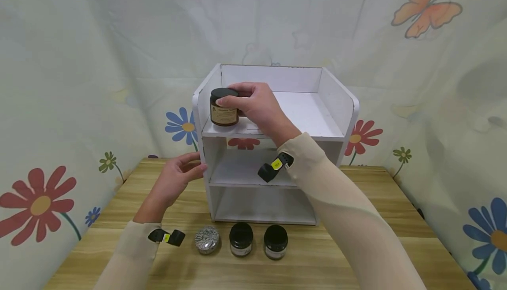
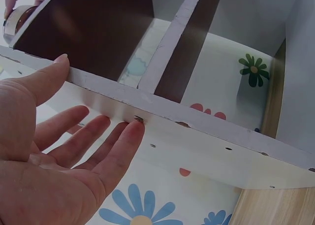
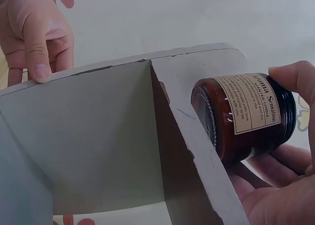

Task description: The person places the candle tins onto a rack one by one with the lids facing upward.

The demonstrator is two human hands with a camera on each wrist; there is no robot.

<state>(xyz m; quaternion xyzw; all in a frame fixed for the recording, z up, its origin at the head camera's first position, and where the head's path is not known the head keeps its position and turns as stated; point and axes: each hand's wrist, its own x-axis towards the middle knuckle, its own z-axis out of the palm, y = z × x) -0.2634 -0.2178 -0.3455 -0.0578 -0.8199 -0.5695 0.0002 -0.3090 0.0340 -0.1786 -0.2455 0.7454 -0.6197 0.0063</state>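
The right hand (image 1: 255, 107) grips a brown jar (image 1: 223, 107) from above and the side — fingers curled over its black lid, thumb on the near edge. The jar stands upright on the top board of a white shelf (image 1: 336, 105), at that board's front left corner, hard against the left wall. In the right wrist view the jar (image 3: 246, 119) shows a paper label and sits on the board's edge, with the fingers (image 3: 295, 80) wrapped round it.

The left hand (image 1: 178, 178) lies lower, with straight fingers and open palm set against the shelf's left side wall, holding nothing. The left wrist view shows its fingertips (image 2: 130, 131) touching the wall's white edge.

Below the hands, on the wooden table (image 1: 376, 237) in front of the shelf, stand three more jars in a row: a patterned-lid jar (image 1: 207, 239) nearest the left wrist, then two black-lid jars (image 1: 241, 239) (image 1: 275, 241).
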